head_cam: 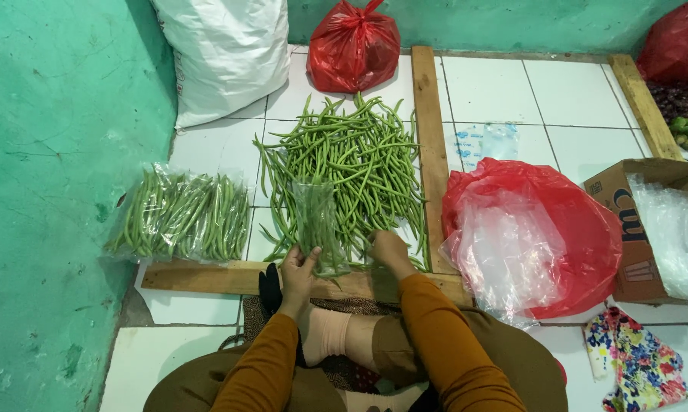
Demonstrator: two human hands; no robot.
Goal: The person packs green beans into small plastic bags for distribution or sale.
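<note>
While I sit on the tiled floor (pixel 580 95) with my legs folded, my left hand (pixel 297 268) grips the lower end of a clear plastic bag (pixel 318 225), thumb and fingers pinched on its edge, so that the bag stands upright and tilts slightly over the loose green beans (pixel 352 156). A few beans already show inside the bag. My right hand (pixel 390 250) rests palm down at the near edge of the bean pile, fingers curled onto the beans; whether it grasps any of them, I cannot tell. The pile lies spread on the white tiles, bounded on its right by an upright wooden slat (pixel 429 145) and along its near side by a second wooden slat (pixel 207 276) lying crosswise. To the left of the pile, near the green wall (pixel 54 168), lie the filled bags of beans (pixel 182 215), side by side. Behind the pile stand a white sack (pixel 222 57) and a tied red plastic bag (pixel 354 47). To the right of the upright slat lies a large red bag (pixel 580 229) with clear plastic sheets (pixel 504 255) on top, and beside it a cardboard box (pixel 626 202) holding more clear plastic.
</note>
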